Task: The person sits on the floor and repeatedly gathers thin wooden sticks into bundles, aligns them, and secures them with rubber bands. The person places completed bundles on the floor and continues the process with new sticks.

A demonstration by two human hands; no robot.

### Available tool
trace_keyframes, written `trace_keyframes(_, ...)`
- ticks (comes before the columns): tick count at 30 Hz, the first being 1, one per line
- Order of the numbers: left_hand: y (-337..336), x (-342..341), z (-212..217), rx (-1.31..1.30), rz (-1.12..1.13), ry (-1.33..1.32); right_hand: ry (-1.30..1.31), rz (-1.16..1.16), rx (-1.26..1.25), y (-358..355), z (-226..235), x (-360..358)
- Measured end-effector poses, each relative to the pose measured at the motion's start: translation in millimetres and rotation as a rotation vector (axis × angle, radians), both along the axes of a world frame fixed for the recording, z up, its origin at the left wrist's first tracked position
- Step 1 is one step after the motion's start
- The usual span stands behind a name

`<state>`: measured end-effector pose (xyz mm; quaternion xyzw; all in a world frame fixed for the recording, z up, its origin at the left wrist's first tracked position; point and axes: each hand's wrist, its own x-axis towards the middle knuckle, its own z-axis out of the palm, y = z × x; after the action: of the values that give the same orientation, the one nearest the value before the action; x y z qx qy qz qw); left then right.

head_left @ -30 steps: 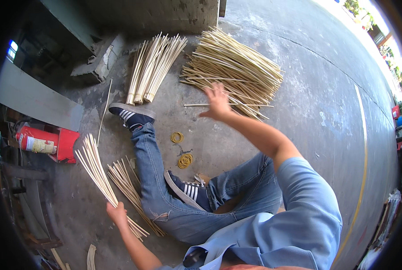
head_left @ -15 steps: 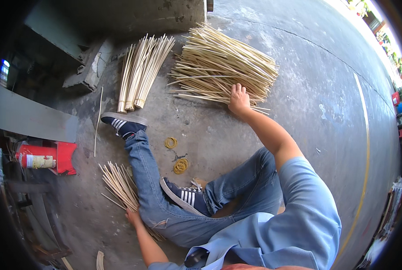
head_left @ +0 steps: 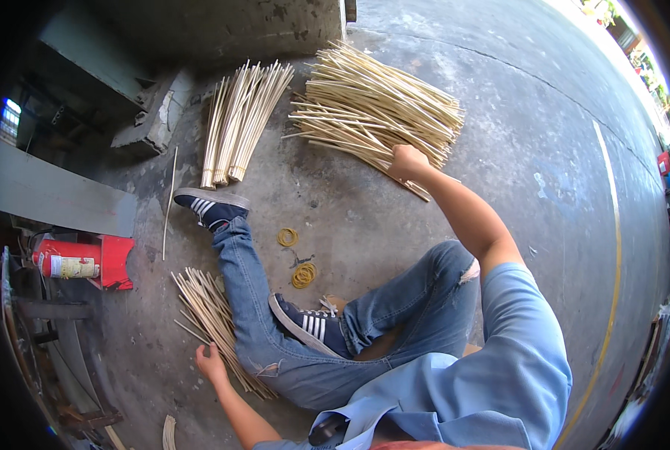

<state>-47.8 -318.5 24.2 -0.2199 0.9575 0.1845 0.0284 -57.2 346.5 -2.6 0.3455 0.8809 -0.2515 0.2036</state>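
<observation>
My right hand (head_left: 410,163) is closed at the near edge of a large heap of thin pale wooden sticks (head_left: 383,97). Several sticks run under its fingers and poke out toward me, but the fingertips are hidden. Beside my left leg lies a smaller loose pile of the same sticks (head_left: 211,311). My left hand (head_left: 211,363) rests at the left edge of that pile, thumb and forefinger apart; one stray stick points toward its fingers. Ahead of my left shoe stand several tied bundles of sticks (head_left: 241,124), their near ends even.
Yellow rubber bands (head_left: 302,275) lie in two small groups on the concrete floor between my legs. A single stick (head_left: 169,206) lies left of my shoe (head_left: 211,208). Farther left are a red fire extinguisher (head_left: 68,259) and a grey metal frame (head_left: 57,184).
My right hand has closed and shifted slightly right and nearer, dragging several sticks askew from the heap. My left hand has moved slightly left, off the small pile.
</observation>
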Motion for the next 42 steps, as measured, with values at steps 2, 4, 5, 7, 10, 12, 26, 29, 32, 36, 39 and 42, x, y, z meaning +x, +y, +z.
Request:
trace_keyframes(2,16.4,-15.6,-8.5,0.049,-0.056,0.156,0.037,-0.002,-0.123,34.4,18.0,18.2)
trace_keyframes(4,15.4,-17.7,-0.9,0.122,-0.106,0.213,0.102,0.024,-0.363,39.6,33.5,23.2)
trace_keyframes(5,15.9,-21.1,4.4,0.162,-0.136,0.247,0.095,-0.011,-0.543,42.2,39.3,26.5)
trace_keyframes(7,46.2,-29.0,-3.7,0.248,-0.245,0.292,-0.015,-0.146,-0.833,62.2,47.8,47.3)
trace_keyframes(10,87.7,-33.1,-9.8,0.506,-0.353,0.307,-0.116,-0.042,-0.677,60.6,55.2,60.8)
trace_keyframes(12,117.6,-26.8,-12.7,0.705,-0.445,0.223,-0.129,0.009,-0.730,47.0,60.9,67.4)
trace_keyframes(26,360.1,-2.4,-17.3,2.079,-0.349,-0.162,0.246,0.424,-0.602,-123.7,21.6,80.7)
trace_keyframes(29,383.4,-2.6,-0.1,2.035,-0.371,-0.055,0.586,0.390,-0.332,-128.1,-1.9,89.5)
trace_keyframes(32,374.9,3.2,8.9,1.833,-0.584,0.074,0.873,0.381,-0.306,-140.8,0.1,87.5)
trace_keyframes(36,351.9,12.8,28.8,1.711,-0.713,0.107,1.227,0.490,-0.388,-134.2,35.1,66.3)
trace_keyframes(39,348.7,11.4,39.6,1.671,-0.780,0.198,1.227,0.413,-0.202,-122.9,51.8,64.8)
trace_keyframes(42,339.5,10.2,48.5,1.589,-0.790,0.190,1.360,0.496,-0.070,-122.1,69.4,55.1)
